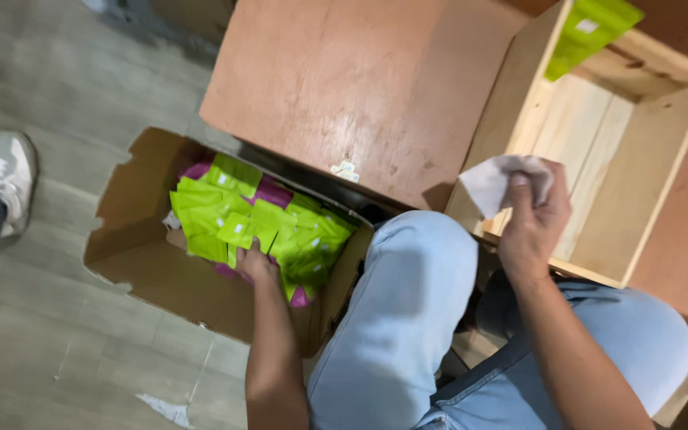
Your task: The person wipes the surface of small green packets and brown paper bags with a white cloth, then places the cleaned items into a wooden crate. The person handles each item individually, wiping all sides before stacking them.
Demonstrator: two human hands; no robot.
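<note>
The person sat with knees in pale jeans (408, 318), leaning over a cardboard box (145, 271) on the grey floor (41, 334). The left hand (256, 263) reached down into that box, its fingers buried among a heap of green packets (256, 223); a few pink packets (272, 191) showed between and under the green ones. Whether the fingers had closed on a packet I could not tell, since the pile hid them.

The right hand (535, 219) was raised in front of a wooden crate (599, 159), closed around a crumpled white wrapper (491, 183) pinched between thumb and fingers. The crate lay on its side, open toward the person, and one green packet (591, 32) leaned at its far upper edge.

Behind the box stood a reddish board (336, 87), with a small white scrap (345, 170) lying near its front edge. At the far left, someone else's grey shoe (5, 179) rested on the floor, well apart from the box.
</note>
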